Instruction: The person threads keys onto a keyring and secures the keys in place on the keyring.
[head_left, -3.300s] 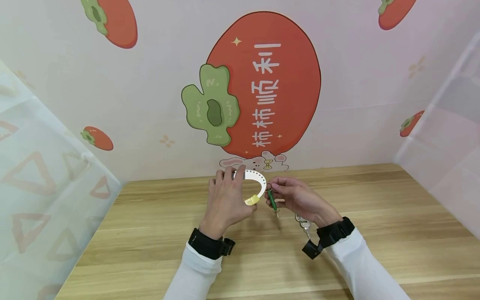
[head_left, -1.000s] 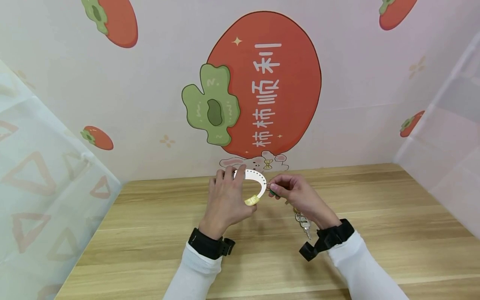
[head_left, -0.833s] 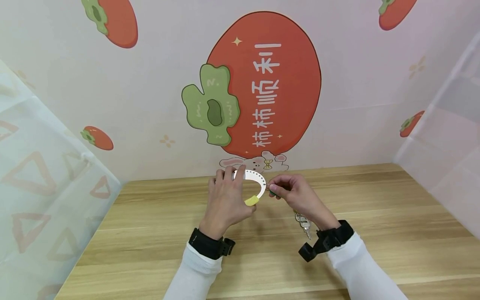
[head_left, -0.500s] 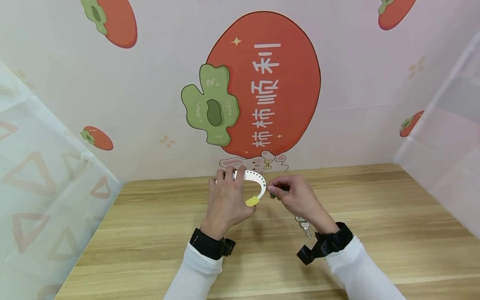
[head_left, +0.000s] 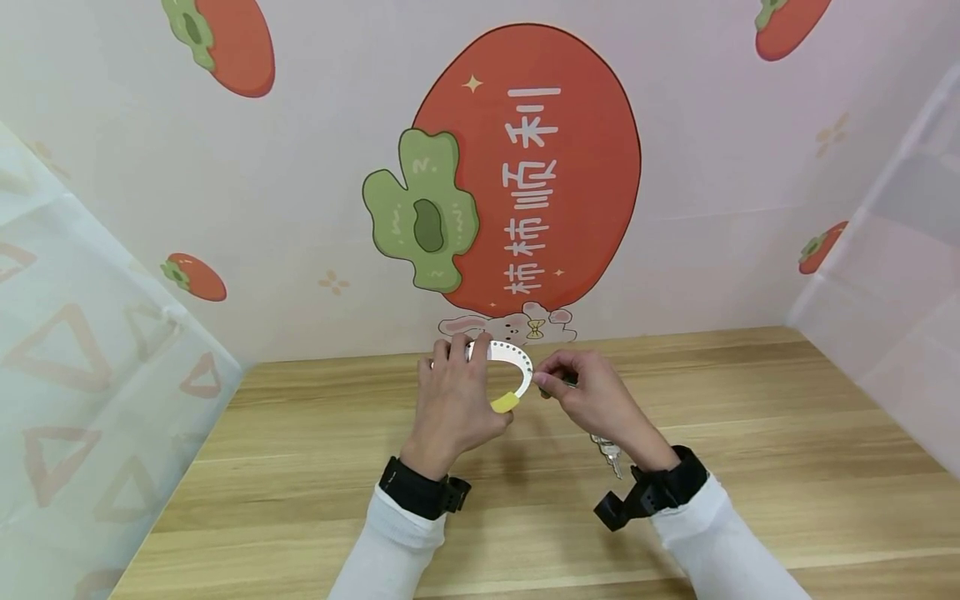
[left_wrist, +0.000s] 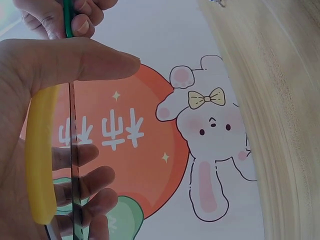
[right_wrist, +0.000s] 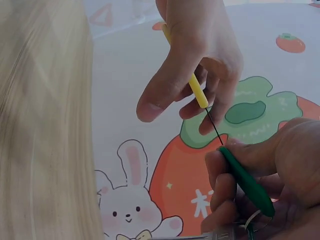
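My left hand [head_left: 453, 408] grips a flat white U-shaped piece [head_left: 521, 358] with a row of small dark holes. A yellow sleeve [head_left: 505, 403] covers one end of it, beside the thumb. Seen edge-on in the right wrist view, the piece is a thin dark line. My right hand [head_left: 592, 396] pinches a tapered green rod [right_wrist: 247, 185] between thumb and fingers. The rod's narrow end meets the edge of the U-shaped piece; whether they are joined cannot be seen. A metal ring [right_wrist: 254, 220] is at the rod's thicker end, partly hidden by fingers.
Silver keys [head_left: 609, 457] show beneath the right forearm, partly covered by it. The wooden table [head_left: 300, 500] runs back to a printed wall [head_left: 712, 275], with pale side panels [head_left: 97, 375] on both sides.
The green rod, which hung downward from the right fingers, is now tilted and mostly hidden behind them in the head view. My right hand has turned slightly; the left holds still.
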